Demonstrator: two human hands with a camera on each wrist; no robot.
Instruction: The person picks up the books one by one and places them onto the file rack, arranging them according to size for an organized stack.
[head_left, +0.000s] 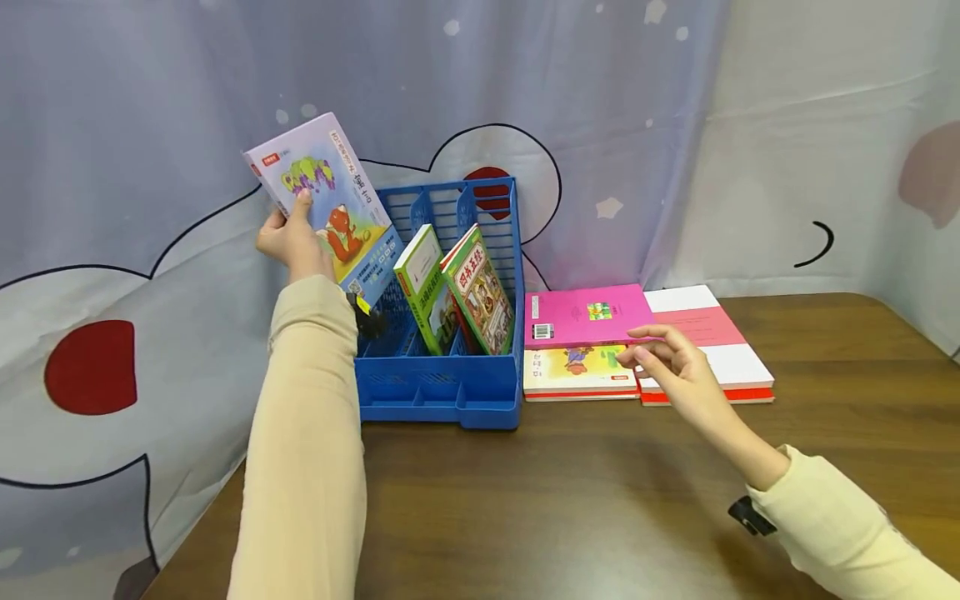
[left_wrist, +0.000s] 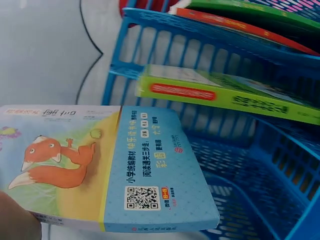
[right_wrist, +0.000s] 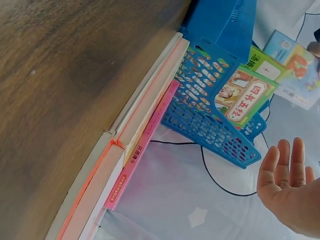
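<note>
My left hand (head_left: 294, 242) grips a picture book (head_left: 341, 208) with a red fox on its cover, thumb on the front. The tilted book has its blue lower end over the left part of a blue book rack (head_left: 442, 387). Inside the rack lean a green book (head_left: 427, 287) and a book with a red-and-green cover (head_left: 483, 292). In the left wrist view the fox book (left_wrist: 145, 170) hangs beside the green book (left_wrist: 225, 95). Over the stacked books at right, my right hand (head_left: 678, 371) hovers with relaxed, slightly bent fingers and holds nothing.
Right of the rack lie stacked books: a pink book (head_left: 585, 312) on top of a yellow-and-white one (head_left: 577, 367), and a white-and-pink book (head_left: 705, 333) beside them. All rest on a brown wooden table (head_left: 562, 500). A patterned curtain (head_left: 600, 125) hangs behind.
</note>
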